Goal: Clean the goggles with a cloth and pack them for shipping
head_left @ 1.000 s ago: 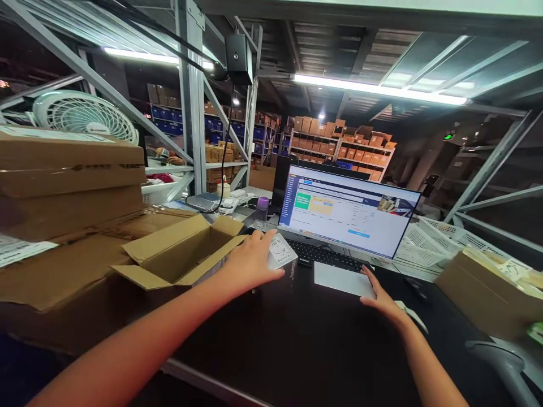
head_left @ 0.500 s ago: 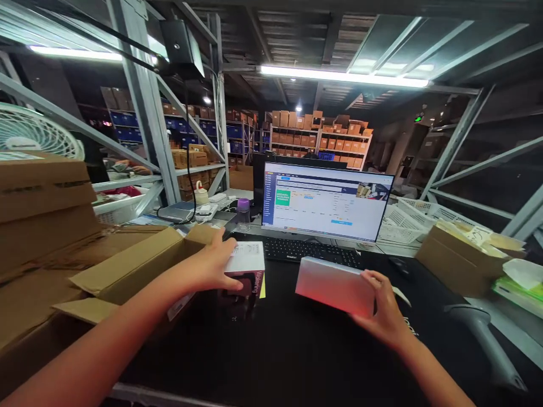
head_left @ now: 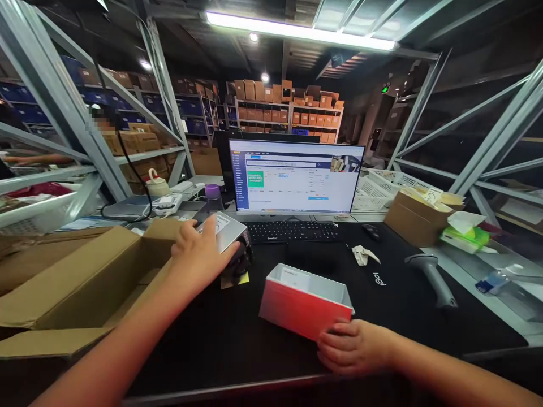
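My left hand (head_left: 197, 249) grips a small carton with a silver-white printed top (head_left: 230, 227) and dark sides, its fingers over the top and its thumb at the near edge. The carton is tilted, just right of an open cardboard box (head_left: 89, 277). A yellow slip (head_left: 244, 278) shows beneath it. My right hand (head_left: 350, 346) is closed on the near right corner of a red box (head_left: 303, 305). That box stands open at the top, with white inner walls and a printed label inside; its floor is hidden.
A monitor (head_left: 297, 181) and keyboard (head_left: 292, 230) stand behind. On the right are a mouse (head_left: 370, 231), crumpled paper (head_left: 360, 255), a barcode scanner (head_left: 432, 280), a bottle (head_left: 500, 278), tissues (head_left: 464, 234) and a carton of papers (head_left: 413, 217). A person (head_left: 104, 118) is far left.
The view has turned right and down. My right hand has brought the red box nearer and tipped it so its open top shows. The left hand's carton is now tilted.
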`<control>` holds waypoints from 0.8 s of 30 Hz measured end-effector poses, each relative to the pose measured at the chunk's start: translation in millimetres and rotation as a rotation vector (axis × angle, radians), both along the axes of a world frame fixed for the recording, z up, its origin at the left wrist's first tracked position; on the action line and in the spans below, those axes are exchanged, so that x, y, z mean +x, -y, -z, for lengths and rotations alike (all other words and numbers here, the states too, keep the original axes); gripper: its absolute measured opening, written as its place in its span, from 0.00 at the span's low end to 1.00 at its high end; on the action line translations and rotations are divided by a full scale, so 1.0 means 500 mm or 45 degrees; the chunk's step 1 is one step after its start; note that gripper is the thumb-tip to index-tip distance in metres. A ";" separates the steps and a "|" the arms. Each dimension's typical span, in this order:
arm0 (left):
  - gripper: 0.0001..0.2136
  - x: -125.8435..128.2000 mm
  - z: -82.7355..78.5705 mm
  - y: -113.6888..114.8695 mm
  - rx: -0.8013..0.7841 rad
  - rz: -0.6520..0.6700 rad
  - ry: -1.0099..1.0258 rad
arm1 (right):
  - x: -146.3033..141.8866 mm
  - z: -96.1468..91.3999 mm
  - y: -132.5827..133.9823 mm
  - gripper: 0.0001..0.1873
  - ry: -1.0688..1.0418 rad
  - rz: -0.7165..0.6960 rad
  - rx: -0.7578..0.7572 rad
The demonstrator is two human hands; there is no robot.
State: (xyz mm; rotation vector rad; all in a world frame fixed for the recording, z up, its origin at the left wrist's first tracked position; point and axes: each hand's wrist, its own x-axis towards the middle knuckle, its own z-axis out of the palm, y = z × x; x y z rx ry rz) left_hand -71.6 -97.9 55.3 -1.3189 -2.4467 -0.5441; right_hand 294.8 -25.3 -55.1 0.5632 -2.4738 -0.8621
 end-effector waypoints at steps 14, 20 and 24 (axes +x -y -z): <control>0.40 0.073 -0.011 0.029 -0.357 0.096 -0.309 | -0.004 -0.038 0.019 0.13 -0.232 0.434 -0.850; 0.34 0.071 0.030 0.036 -0.132 0.059 -0.267 | -0.031 -0.049 0.023 0.10 0.027 0.436 -1.001; 0.34 0.060 0.058 0.032 0.062 0.080 -0.151 | -0.044 -0.051 0.039 0.09 0.129 0.498 -0.998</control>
